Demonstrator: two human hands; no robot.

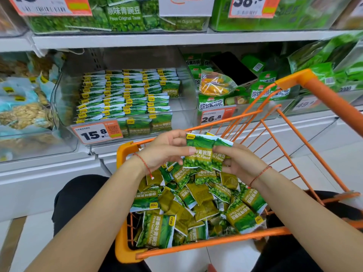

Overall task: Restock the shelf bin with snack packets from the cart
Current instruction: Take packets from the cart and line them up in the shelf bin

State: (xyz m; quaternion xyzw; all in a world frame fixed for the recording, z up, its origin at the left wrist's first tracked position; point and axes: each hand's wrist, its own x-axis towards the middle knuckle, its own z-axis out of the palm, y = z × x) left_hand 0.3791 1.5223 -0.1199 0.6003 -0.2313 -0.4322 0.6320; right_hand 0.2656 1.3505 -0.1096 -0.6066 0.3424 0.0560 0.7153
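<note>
Green glossy foil packets [204, 154], flat and crinkly, small stack pinched between left hand [167, 150] and right hand [239, 163], fingers clamped on stack edges, above orange wire cart [294, 230]. Clear plastic shelf bin [125, 99] at 11 o'clock: mostly filled, neat rows, gap at right. Loose pile [196, 203] left in cart; roughly mid-task.

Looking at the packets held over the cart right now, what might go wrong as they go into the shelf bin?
1. The left hand and right hand pinch a loose fan of held packets only by the edges; one may slip back into the cart.
2. The shelf bin holds tidy rows, so a careless drop could upset them.
3. The neighbouring bin holds similar green packs, inviting a mix-up.
</note>
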